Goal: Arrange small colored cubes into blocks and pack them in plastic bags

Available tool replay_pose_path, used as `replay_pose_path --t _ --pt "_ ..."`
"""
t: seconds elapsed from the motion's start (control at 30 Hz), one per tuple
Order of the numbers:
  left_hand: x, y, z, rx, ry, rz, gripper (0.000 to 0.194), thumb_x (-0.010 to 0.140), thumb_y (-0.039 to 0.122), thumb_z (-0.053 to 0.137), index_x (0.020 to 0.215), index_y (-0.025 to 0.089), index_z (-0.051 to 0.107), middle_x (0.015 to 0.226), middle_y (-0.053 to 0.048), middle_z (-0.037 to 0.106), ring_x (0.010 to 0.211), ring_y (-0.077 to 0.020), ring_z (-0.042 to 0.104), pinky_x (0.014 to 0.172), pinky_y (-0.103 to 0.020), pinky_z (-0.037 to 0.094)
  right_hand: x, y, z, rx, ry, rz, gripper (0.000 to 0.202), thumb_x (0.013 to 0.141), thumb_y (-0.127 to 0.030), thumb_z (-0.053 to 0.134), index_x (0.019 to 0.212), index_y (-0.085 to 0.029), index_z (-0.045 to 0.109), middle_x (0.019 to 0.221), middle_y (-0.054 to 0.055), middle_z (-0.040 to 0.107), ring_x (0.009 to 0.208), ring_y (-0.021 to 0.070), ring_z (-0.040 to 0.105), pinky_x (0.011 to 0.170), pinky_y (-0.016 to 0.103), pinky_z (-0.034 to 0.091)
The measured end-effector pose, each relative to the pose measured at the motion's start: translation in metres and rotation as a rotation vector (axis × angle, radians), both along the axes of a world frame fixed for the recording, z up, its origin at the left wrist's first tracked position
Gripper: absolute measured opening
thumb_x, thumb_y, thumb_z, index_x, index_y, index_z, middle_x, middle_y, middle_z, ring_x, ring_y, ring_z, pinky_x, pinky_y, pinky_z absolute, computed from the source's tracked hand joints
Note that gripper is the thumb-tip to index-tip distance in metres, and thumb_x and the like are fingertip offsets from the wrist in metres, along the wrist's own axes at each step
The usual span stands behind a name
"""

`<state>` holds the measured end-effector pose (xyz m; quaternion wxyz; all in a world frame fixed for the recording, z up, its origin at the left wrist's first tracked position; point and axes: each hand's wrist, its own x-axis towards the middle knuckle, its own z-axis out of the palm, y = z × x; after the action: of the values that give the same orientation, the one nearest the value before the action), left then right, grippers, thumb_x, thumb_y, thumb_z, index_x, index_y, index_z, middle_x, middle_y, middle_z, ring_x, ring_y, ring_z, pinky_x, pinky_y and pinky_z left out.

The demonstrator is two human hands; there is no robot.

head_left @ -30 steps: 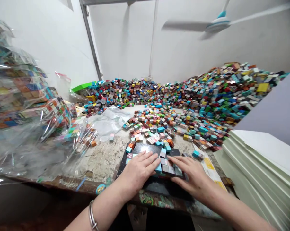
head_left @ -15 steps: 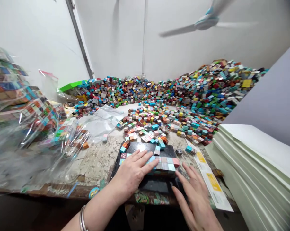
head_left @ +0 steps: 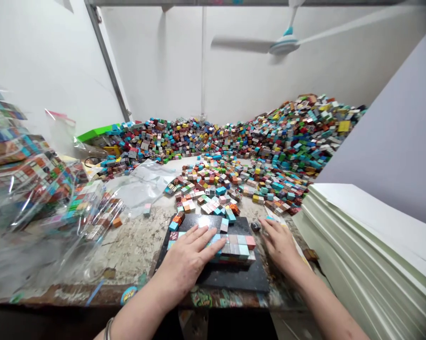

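Observation:
My left hand (head_left: 187,255) lies flat, fingers stretched out, on top of a block of small printed cubes (head_left: 239,245) set in rows. The cubes sit on a black slab (head_left: 234,278) at the table's front edge. To the right of the slab, my right hand (head_left: 280,243) is low over the table with its fingers extended. Its fingertips are beside a dark cube (head_left: 255,226) and partly hide a teal piece just beyond them. On the slab behind the rows stands a single pale-topped cube (head_left: 224,225). Orange and teal pieces (head_left: 176,221) lie at the slab's back left corner.
Loose cubes (head_left: 213,177) spread behind the slab, backed by a large heap (head_left: 297,137) against the wall. Clear plastic bags (head_left: 74,208) of cubes crowd the left. A stack of pale sheets (head_left: 361,236) stands at right. Above turns a fan (head_left: 284,46).
My right hand has moved forward from the near right corner of the rows to the dark cube. The left hand stays on the rows. The head view has shifted slightly.

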<state>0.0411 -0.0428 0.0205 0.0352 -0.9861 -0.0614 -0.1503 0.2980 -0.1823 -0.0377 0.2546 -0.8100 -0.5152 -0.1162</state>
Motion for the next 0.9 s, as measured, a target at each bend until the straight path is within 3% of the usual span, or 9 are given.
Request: replay_pose_path --t 0.13,0.3,0.43,0.6,0.73,0.9 --pt "0.000 -0.001 0.001 0.002 0.005 0.006 0.049 0.088 0.018 0.041 0.135 0.031 0.030 0.137 -0.003 0.041 0.124 -0.0204 0.039 0.104 -0.041 0.034 0.001 0.010 0.003 -0.007 0.038 0.024 0.025 0.080 -0.026 0.044 0.095 -0.014 0.061 0.093 0.012 0.065 0.090 0.0252 0.058 0.078 0.041 0.046" --pt "-0.001 0.000 0.000 -0.032 -0.027 -0.007 0.049 0.088 0.018 0.041 0.134 0.032 0.031 0.137 -0.003 0.042 0.125 -0.0196 0.038 0.103 -0.041 0.035 -0.028 -0.025 0.042 0.024 0.166 0.013 0.026 0.084 -0.039 0.045 0.096 -0.020 0.056 0.092 0.007 0.065 0.080 0.0201 0.061 0.065 0.030 0.049" --pt "-0.001 0.000 -0.002 -0.027 -0.043 -0.008 0.049 0.088 0.018 0.042 0.134 0.032 0.031 0.137 -0.002 0.042 0.125 -0.0192 0.038 0.103 -0.040 0.035 -0.053 -0.044 0.063 0.016 0.213 0.152 0.020 0.083 -0.038 0.049 0.095 -0.024 0.057 0.084 0.004 0.065 0.077 0.0183 0.061 0.066 0.029 0.049" --pt "-0.001 0.000 -0.001 -0.013 -0.031 0.004 0.047 0.088 0.019 0.042 0.133 0.032 0.033 0.136 -0.004 0.043 0.125 -0.0200 0.039 0.103 -0.041 0.035 -0.066 -0.036 0.061 0.057 0.162 0.259 0.018 0.082 -0.027 0.047 0.096 -0.022 0.058 0.075 0.004 0.063 0.069 0.0176 0.060 0.063 0.030 0.050" --pt "-0.001 -0.001 0.000 -0.027 -0.037 0.003 0.048 0.089 0.019 0.042 0.134 0.032 0.031 0.137 -0.003 0.042 0.125 -0.0188 0.039 0.104 -0.040 0.034 -0.070 -0.030 0.053 0.091 0.225 0.204 0.025 0.080 -0.025 0.048 0.103 -0.020 0.053 0.082 0.005 0.065 0.072 0.0185 0.062 0.065 0.032 0.052" --pt "-0.002 -0.002 0.002 -0.044 -0.030 0.003 0.049 0.089 0.016 0.041 0.134 0.032 0.031 0.138 -0.002 0.040 0.125 -0.0176 0.038 0.105 -0.040 0.032 -0.073 -0.033 0.051 0.073 0.265 0.188 0.014 0.081 -0.025 0.045 0.091 -0.021 0.053 0.080 0.005 0.063 0.070 0.0176 0.062 0.063 0.031 0.053"
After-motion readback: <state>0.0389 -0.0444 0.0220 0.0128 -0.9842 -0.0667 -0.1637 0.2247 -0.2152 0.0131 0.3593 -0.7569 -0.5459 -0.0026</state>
